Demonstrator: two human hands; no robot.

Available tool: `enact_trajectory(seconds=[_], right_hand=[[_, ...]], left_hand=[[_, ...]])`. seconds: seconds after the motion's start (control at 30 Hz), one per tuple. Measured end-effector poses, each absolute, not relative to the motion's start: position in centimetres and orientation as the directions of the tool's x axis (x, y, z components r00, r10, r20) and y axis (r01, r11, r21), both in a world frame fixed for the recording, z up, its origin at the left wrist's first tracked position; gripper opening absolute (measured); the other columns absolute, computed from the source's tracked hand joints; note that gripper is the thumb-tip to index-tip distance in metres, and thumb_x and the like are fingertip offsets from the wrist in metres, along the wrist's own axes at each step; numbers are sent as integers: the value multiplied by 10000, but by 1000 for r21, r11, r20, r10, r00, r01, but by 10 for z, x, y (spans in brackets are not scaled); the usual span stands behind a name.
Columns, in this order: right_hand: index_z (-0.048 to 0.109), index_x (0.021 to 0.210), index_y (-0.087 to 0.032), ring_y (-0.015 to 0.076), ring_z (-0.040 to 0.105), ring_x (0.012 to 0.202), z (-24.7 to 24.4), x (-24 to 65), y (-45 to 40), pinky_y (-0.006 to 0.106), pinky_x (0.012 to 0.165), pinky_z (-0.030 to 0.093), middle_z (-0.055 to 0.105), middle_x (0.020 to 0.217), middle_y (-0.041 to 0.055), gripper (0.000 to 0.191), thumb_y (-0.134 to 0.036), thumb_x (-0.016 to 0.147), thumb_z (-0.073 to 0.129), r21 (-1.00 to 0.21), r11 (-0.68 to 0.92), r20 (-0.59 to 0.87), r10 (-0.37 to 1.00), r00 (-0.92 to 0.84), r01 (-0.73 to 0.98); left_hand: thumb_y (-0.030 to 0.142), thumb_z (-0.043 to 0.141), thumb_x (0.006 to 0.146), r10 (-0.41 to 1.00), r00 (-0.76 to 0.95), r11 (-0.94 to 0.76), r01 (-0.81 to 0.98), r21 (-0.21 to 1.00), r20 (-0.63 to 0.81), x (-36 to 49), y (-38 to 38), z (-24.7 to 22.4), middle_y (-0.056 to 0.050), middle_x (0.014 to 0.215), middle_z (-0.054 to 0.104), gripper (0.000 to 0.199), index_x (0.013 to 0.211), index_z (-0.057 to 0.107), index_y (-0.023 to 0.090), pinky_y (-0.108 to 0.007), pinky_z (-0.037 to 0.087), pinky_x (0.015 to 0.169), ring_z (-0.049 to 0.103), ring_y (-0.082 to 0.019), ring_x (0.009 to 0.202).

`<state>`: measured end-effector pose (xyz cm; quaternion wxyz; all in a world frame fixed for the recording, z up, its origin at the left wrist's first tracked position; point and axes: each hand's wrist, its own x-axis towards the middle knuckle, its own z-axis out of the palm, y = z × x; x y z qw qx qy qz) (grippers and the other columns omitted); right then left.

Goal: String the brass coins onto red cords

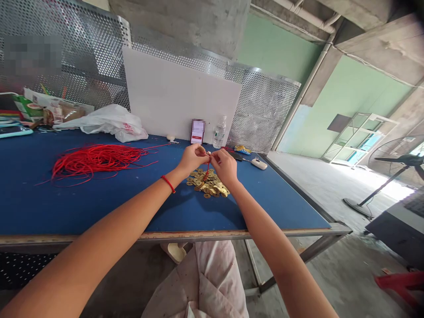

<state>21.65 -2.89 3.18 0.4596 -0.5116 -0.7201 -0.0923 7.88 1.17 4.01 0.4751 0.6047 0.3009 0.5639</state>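
My left hand [194, 159] and my right hand [225, 167] meet above the table, fingertips pinched close together on a red cord [208, 168]. The cord hangs down between them, over a pile of brass-coloured coins [212, 189] with holes in the middle. Whether a coin is tied on the cord's lower end is hard to make out. To the left of my hands lies a loose heap of red cords [99, 160]. A red bracelet [168, 183] circles my left wrist.
The blue tabletop [132, 207] also carries a white plastic bag [112, 123], a propped phone [198, 131], a clear bottle [219, 132], a white oval device [259, 164] and a small snack packet [243, 150]. A white board [179, 92] stands behind. A fan [374, 185] is on the floor at right.
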Motion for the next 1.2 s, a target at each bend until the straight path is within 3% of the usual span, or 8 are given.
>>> enact_trajectory(seconds=[0.2,0.33,0.5,0.7,1.2], right_hand=[[616,787,-197,145,572,732,31,213,-27,250,660,408,637,813,20,154,-269,853,498,-473,494,733,680,14,730],[608,772,-190,146,569,726,33,212,-26,255,661,419,641,793,20,157,-300,824,508,-569,533,694,720,17,626],[590,698,-179,137,537,696,33,213,-22,259,670,435,607,708,5,157,-313,758,533,-705,511,590,807,8,492],[610,673,-171,117,504,649,32,215,-21,248,611,445,556,652,-11,201,-370,690,582,-895,351,358,933,-26,275],[641,631,-157,95,469,616,36,217,-22,251,609,479,490,604,-26,184,-340,605,654,-985,150,153,987,39,87]], left_hand=[[158,761,558,940,255,-151,-286,946,227,73,16,38,6,658,634,297,729,519,165,-333,552,705,626,-135,606],[146,760,559,948,260,-93,-332,939,186,70,16,39,1,667,636,286,717,521,157,-319,554,724,619,-117,595],[136,755,554,964,187,-127,-292,948,187,73,11,43,11,647,624,285,696,510,165,-338,555,729,620,-129,607],[113,738,542,959,146,-208,-224,952,244,75,10,43,18,636,613,277,680,504,172,-362,555,733,621,-145,630],[137,727,549,920,198,-310,-157,938,338,76,9,42,-5,662,654,272,699,504,177,-344,533,678,636,-170,648]])
